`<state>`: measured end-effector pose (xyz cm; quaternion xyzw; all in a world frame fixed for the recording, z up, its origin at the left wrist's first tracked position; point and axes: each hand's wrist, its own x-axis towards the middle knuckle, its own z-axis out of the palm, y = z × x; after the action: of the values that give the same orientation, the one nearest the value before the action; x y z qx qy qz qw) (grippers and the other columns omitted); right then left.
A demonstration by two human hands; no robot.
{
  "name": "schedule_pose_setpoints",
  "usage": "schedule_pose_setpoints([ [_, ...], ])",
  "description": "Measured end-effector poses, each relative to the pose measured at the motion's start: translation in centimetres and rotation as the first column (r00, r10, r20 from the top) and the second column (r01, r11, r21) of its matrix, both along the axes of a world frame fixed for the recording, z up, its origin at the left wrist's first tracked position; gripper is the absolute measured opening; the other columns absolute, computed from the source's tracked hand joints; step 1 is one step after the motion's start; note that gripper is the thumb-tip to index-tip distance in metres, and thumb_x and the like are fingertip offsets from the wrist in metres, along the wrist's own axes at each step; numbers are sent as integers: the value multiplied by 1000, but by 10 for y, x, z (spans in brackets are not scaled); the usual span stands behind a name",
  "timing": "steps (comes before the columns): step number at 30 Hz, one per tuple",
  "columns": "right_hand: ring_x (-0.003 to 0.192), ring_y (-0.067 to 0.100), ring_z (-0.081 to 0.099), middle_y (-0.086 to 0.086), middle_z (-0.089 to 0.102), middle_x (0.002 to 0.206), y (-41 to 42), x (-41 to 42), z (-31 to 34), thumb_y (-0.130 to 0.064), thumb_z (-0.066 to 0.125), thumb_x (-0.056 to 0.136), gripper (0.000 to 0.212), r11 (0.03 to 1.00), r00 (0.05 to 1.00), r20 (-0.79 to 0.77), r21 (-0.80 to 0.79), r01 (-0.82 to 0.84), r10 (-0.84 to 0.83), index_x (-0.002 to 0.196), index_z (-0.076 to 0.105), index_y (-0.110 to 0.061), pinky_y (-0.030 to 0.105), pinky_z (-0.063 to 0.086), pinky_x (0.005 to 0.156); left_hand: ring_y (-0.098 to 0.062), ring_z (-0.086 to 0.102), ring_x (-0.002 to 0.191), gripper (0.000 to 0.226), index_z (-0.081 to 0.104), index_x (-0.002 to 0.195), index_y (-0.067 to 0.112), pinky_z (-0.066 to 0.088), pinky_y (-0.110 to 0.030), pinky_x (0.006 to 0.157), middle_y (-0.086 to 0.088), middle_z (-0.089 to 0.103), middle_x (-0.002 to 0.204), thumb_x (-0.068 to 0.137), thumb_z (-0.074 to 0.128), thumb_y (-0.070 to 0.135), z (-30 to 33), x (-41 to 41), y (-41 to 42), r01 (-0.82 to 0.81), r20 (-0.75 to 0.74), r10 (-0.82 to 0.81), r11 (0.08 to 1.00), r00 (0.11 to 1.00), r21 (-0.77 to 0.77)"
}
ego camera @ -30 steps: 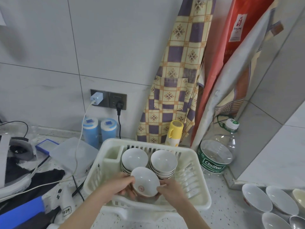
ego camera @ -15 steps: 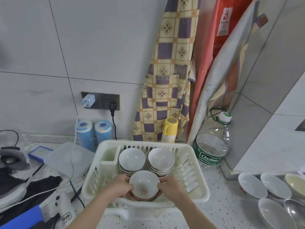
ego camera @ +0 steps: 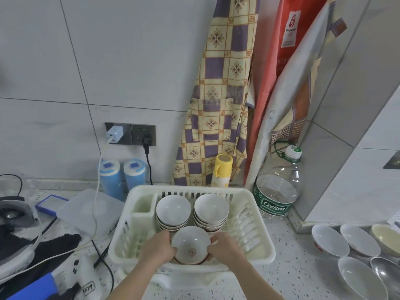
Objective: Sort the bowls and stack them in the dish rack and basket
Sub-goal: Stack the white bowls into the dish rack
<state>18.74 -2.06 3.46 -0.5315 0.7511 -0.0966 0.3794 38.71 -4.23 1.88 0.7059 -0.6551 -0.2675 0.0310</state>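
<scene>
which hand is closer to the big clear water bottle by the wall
Right. The right hand grips the front bowl on the side toward the water bottle; the left hand grips the bowl's far side, farther away.

White bowls are sitting in a cream dish rack; a purple-and-yellow checked apron is hanging behind.

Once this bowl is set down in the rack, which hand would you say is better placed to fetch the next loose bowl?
Right. The right hand is nearer the loose bowls lying on the counter right of the rack; the left hand would have to cross over.
</scene>
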Motion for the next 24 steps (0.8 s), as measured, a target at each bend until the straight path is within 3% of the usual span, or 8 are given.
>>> schedule_pose_setpoints([
  [2, 93, 17, 63, -6, 72, 90, 0, 0, -1, -23, 57, 68, 27, 1000, 1000, -20, 5, 4, -4, 94, 63, -30, 29, 47, 79, -19, 62, 101, 27, 52, 105, 23, 40, -29, 69, 4, 63, 107, 84, 57, 38, -1, -1, 1, 13, 20, -13, 1000, 1000, -3],
  [5, 87, 14, 53, -9, 57, 91, 0, 1, 2, -27, 60, 72, 37, 999, 998, -61, 28, 16, -14, 109, 57, -32, 27, 40, 73, -20, 65, 94, 15, 49, 87, 24, 39, -29, 63, 4, 61, 86, 83, 56, 37, -2, 1, 1, 22, 15, -22, 1000, 1000, 4],
  [9, 63, 15, 54, -5, 58, 65, -4, 2, 4, -22, 58, 71, 8, 994, 999, -48, 105, 7, -2, 76, 60, -16, 24, 40, 64, -20, 67, 95, 20, 54, 94, 22, 46, -29, 69, 2, 70, 100, 85, 55, 41, -2, 0, 2, 36, 16, -36, 999, 999, 31],
  [12, 60, 15, 54, -2, 60, 63, -8, 1, 1, -20, 57, 73, 9, 991, 998, -28, 125, -44, 47, 68, 63, -14, 25, 41, 65, -19, 66, 91, 19, 51, 84, 25, 45, -29, 68, 4, 68, 91, 86, 57, 42, 0, 0, 1, 15, -2, -15, 999, 1000, 44],
  [16, 77, 19, 59, 1, 61, 76, -8, -1, -5, -26, 57, 80, 12, 983, 990, -48, 133, -123, 130, 75, 64, -17, 28, 45, 73, -11, 59, 68, 28, 45, 66, 26, 41, -26, 57, 10, 58, 68, 87, 59, 38, 1, 0, 1, -19, -18, 20, 1000, 1000, 25],
  [24, 73, 19, 51, -5, 46, 60, -8, -2, -4, -34, 57, 86, 32, 976, 982, -74, 146, -164, 176, 60, 48, -18, 25, 37, 62, -12, 68, 72, 26, 52, 67, 22, 53, -30, 70, 4, 71, 76, 86, 63, 36, 6, -2, 3, -33, -5, 34, 998, 999, 44],
])
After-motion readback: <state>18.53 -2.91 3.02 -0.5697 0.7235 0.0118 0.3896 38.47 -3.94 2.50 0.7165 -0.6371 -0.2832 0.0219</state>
